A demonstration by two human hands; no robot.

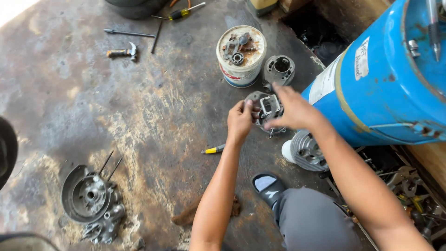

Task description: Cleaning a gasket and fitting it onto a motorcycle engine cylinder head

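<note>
You hold the round grey metal engine cover (265, 109) off the floor between both hands: your left hand (240, 122) pinches its edge to steady it, while your right hand (291, 110) spreads over the far side, probably turning it. Just beyond your grip stands the rusty white tin bucket (241, 56).

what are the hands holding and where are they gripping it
Both hands hold one grey metal engine part. The left hand pinches its left edge; the right hand grips its right side, fingers over the top.
</note>
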